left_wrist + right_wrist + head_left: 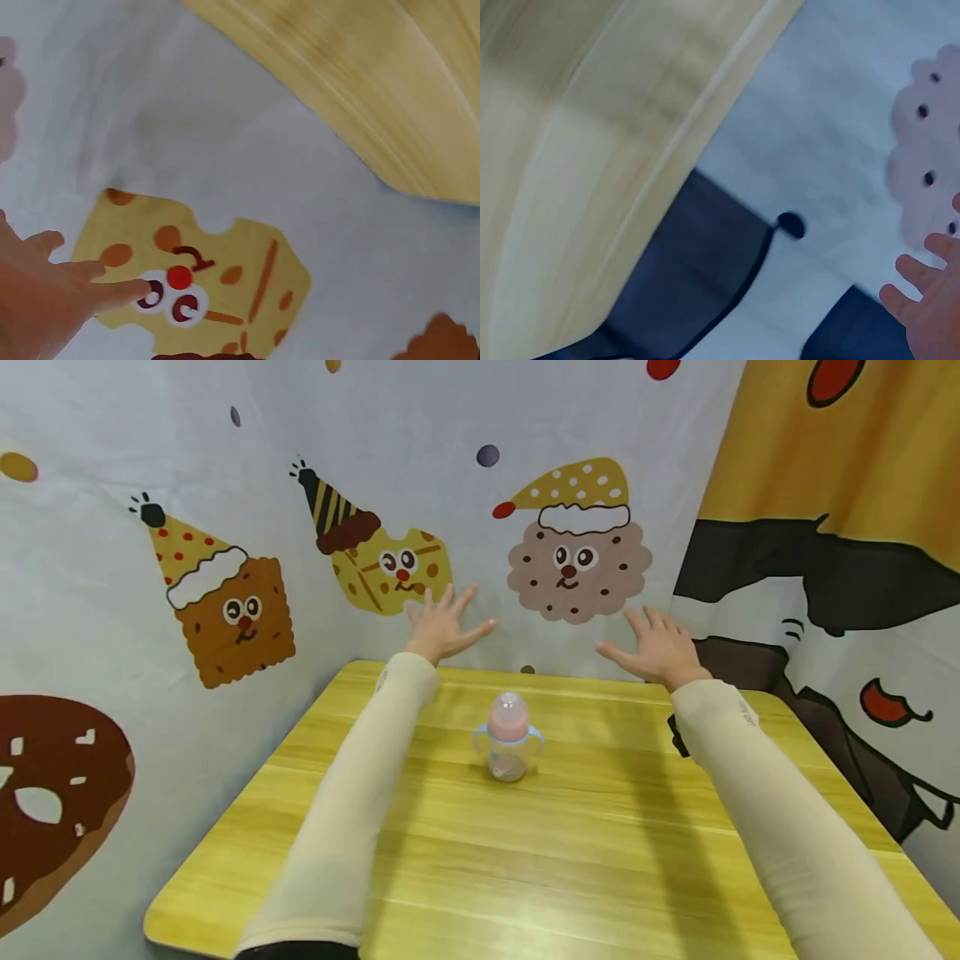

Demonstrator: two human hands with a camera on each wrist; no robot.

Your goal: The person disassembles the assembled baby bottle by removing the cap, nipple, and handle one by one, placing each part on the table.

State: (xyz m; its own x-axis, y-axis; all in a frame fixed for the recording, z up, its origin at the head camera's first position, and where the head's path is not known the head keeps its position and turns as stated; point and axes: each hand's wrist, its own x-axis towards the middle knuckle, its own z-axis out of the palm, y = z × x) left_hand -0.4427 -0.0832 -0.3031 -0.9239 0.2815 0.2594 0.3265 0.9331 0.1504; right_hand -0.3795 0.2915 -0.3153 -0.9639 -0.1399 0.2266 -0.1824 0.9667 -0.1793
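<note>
A baby bottle point(507, 739) with a pink collar, a clear dome cap and two light blue handles stands upright on the wooden table point(480, 860). Beyond it and to its left, my left hand point(442, 627) is raised near the table's far edge, fingers spread. My right hand point(658, 647) is held up likewise on the other side, thumb stretched out toward the middle. Neither hand touches the bottle. In the left wrist view the left hand point(45, 296) shows against the printed cloth; the right wrist view catches the right hand point(934, 292) at its edge.
A white cloth point(420, 410) printed with cartoon biscuits and cheese hangs behind the table and along its left side. At the right hangs a yellow, black and white printed part point(825, 585). A small black object point(678, 735) shows beside the right sleeve.
</note>
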